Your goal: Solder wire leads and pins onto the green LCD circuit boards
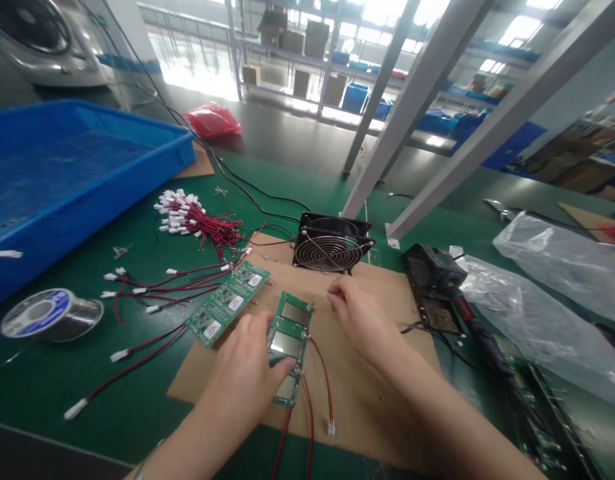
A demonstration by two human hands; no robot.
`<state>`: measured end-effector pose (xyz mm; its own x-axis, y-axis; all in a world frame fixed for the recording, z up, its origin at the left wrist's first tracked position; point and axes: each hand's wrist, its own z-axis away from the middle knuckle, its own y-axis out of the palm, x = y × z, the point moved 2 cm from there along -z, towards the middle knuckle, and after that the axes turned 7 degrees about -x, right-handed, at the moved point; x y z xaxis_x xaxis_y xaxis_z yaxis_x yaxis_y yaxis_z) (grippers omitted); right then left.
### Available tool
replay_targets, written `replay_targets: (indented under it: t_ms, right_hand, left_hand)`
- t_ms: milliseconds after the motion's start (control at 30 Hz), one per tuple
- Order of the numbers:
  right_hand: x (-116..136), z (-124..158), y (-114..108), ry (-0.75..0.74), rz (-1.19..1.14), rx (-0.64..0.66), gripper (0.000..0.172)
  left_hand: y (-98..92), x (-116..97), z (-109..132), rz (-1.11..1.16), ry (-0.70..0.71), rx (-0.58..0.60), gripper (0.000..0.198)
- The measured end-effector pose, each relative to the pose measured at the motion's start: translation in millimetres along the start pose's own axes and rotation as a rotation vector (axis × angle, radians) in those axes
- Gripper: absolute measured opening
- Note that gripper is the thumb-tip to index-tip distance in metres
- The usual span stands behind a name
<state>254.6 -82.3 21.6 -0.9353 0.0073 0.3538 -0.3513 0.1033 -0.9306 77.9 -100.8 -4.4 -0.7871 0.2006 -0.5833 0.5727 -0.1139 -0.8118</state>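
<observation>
A green circuit board strip [289, 337] with grey display panels lies on a brown cardboard sheet [367, 400]. My left hand [247, 373] rests on its lower left part, fingers curled over the board's edge. My right hand [360, 317] hovers just right of the board's top, fingertips pinched together on something too small to name. Red and black wires [327, 387] with a white plug run from the board's right edge. A second green board [228, 301] lies to the left with red wires attached.
A black fan [331, 243] stands behind the cardboard. A soldering iron [474, 327] and its stand [432, 280] sit to the right beside plastic bags [552, 300]. At left are a blue tray [62, 173], a solder spool [47, 313] and a bundle of red leads [197, 223].
</observation>
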Motion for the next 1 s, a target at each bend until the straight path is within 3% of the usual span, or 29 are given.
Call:
replay_targets:
  t_ms: [133,300,500,633,800,900,1000]
  right_hand:
    - [-5.7,7.4,5.4,0.026,-0.230,-0.029,0.012]
    - [-10.1,16.0,14.7,0.061,-0.454,-0.063,0.010]
    - [-11.8,24.1,18.3,0.085,-0.629,-0.096,0.012]
    - [-12.4,25.4,10.0,0.088,-0.617,-0.190,0.011]
    - [-8.8,29.8,-13.5,0.037,-0.540,-0.324,0.011]
    - [-6.1,31.5,-18.2,-0.085,-0.414,-0.398,0.011]
    - [-4.0,31.4,-12.3,-0.238,-0.303,-0.415,0.014]
  left_hand:
    - [2.0,-1.4,-4.5,0.323,-0.135,0.036,0.026]
    - [8.5,-13.6,-9.0,0.807,-0.230,0.204,0.018]
    - [17.4,-25.3,-9.0,1.002,-0.335,0.244,0.033]
    - [14.5,-27.4,-9.5,1.126,-0.497,0.337,0.041]
    - [1.2,-26.0,-14.8,1.576,-0.682,0.463,0.040]
    - [1.3,-22.7,-14.4,1.711,-0.739,0.565,0.038]
    - [5.8,-18.9,-11.1,1.687,-0.772,0.654,0.045]
